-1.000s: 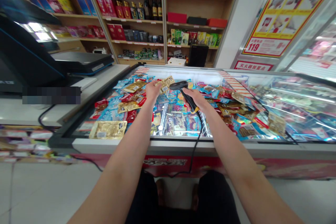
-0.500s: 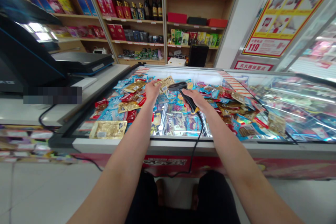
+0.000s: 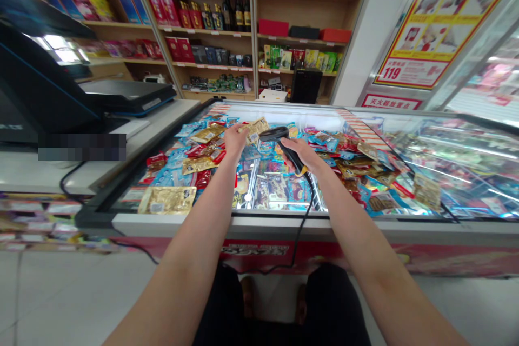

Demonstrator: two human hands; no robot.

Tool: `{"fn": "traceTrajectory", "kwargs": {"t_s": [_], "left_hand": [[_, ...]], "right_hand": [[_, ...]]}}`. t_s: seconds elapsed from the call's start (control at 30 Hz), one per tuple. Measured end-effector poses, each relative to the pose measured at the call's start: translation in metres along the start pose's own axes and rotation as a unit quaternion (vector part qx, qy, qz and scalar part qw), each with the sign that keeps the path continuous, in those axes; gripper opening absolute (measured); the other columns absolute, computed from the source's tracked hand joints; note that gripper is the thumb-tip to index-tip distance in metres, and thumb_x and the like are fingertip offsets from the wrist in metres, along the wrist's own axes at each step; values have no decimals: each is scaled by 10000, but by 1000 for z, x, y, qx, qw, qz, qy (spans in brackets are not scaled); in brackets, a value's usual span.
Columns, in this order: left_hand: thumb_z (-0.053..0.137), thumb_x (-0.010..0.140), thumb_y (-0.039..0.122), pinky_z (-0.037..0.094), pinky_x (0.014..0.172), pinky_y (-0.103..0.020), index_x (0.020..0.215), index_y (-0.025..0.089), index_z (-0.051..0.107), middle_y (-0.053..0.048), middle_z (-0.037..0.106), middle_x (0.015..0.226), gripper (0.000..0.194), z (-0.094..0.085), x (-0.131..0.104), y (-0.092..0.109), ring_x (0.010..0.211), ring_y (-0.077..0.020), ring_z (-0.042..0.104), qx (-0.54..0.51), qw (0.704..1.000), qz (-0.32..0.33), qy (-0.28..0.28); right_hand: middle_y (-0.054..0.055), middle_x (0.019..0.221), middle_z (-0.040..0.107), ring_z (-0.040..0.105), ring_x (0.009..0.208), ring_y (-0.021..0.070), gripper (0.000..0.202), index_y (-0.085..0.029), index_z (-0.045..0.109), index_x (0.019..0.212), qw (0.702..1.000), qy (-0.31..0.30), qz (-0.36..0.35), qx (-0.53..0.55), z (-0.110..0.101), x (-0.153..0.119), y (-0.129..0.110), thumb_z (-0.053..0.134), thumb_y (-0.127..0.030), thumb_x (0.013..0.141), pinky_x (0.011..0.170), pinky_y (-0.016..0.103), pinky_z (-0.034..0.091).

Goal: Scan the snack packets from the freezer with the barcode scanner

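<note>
My left hand [image 3: 235,140] is closed on the edge of a gold snack packet [image 3: 257,128], which tilts up over the freezer. Wrapped round the handle of a black barcode scanner [image 3: 294,157] is my right hand [image 3: 302,152]. The scanner's head is close to the packet's right side; whether they touch I cannot tell. From the handle a black cable [image 3: 302,227] hangs down over the freezer's front. Gold, red and blue packets [image 3: 203,148] lie in a heap left of my hands, and a second heap of packets [image 3: 357,159] lies to the right.
The chest freezer [image 3: 170,223] with a glass top spans the front. On the left counter [image 3: 77,173] stand a dark screen terminal [image 3: 40,81] and a flat scale [image 3: 125,97]. Behind are shelves [image 3: 198,27] of boxes and bottles. One gold packet [image 3: 167,200] lies near the freezer's front edge.
</note>
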State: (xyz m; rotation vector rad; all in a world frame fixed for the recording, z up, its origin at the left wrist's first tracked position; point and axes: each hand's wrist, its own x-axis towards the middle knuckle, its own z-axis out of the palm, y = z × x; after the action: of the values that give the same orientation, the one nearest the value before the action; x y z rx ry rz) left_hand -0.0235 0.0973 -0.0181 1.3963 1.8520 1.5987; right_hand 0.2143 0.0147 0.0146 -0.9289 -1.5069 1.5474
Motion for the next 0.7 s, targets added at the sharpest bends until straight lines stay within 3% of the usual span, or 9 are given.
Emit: {"fn": "traceTrajectory", "kwargs": {"t_s": [0.7], "left_hand": [[647, 802, 285, 510, 818, -329, 1083, 135, 780, -57, 727, 821, 346, -2, 0, 0, 845, -247, 690, 13, 1000, 9, 9]], "right_hand": [[-5, 550, 622, 514, 346, 114, 423, -192, 557, 840, 1000, -10, -22, 5, -2, 0, 0, 727, -579, 858, 306, 218, 416]]}}
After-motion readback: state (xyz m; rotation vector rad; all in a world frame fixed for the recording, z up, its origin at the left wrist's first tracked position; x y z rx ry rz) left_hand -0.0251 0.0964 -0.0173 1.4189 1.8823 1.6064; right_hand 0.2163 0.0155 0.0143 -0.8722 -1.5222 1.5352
